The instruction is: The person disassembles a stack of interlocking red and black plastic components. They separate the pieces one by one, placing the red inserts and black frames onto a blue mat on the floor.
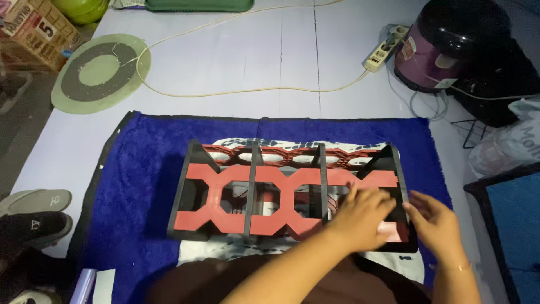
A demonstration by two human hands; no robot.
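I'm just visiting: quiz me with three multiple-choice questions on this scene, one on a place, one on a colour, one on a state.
1. Where does the rack stand?
A. on the blue towel
B. on the round mat
C. on the sandals

2. What colour are its lattice panels?
A. green
B. red
C. white

3. What are the hands doing?
A. hanging idle
B. holding the power strip
C. touching the rack's right end

Answers:
1 A, the towel lies under it.
2 B, red between black dividers.
3 C, left hand and right hand rest there.
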